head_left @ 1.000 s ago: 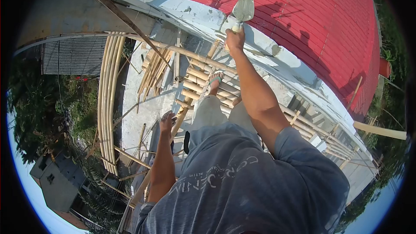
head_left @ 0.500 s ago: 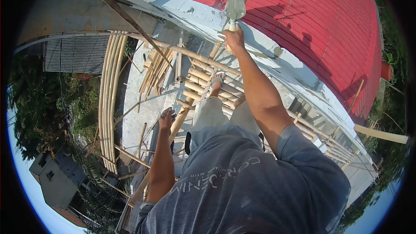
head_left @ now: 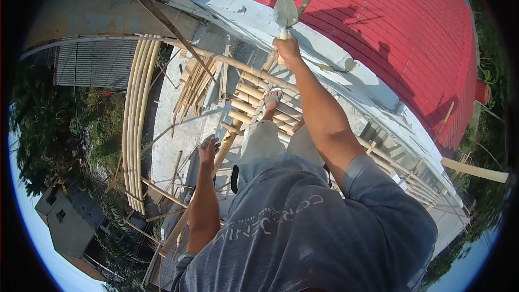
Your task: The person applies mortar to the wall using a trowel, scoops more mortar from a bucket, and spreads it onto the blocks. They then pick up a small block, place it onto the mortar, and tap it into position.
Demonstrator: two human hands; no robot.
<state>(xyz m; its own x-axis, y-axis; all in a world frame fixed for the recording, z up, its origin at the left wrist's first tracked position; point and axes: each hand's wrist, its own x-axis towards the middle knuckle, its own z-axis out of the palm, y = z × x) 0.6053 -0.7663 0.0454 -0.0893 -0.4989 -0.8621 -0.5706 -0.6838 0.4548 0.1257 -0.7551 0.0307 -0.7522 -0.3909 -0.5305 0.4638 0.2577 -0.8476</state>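
Observation:
My right hand [head_left: 287, 52] is closed around the handle of a trowel [head_left: 285, 11], held out over the top of the white plastered wall [head_left: 324, 48]. The trowel's blade is coated in grey and points away from me. My left hand [head_left: 207, 149] hangs low on the left, beside a bamboo pole. Its fingers are curled, and a small greyish thing shows at their edge that I cannot make out. Under my sandalled foot [head_left: 272, 100] lies a platform of bamboo poles [head_left: 250, 99].
Beyond the wall slopes a red ribbed roof [head_left: 378, 32]. A bamboo rail [head_left: 238, 65] crosses in front of my feet. Left of the platform lie a stack of wooden strips [head_left: 195, 86] and long upright bamboo poles [head_left: 138, 124]. Ground far below shows at the left.
My right hand and the trowel have shifted slightly left and down along the wall top, and the blade has turned a little. My left hand has barely moved.

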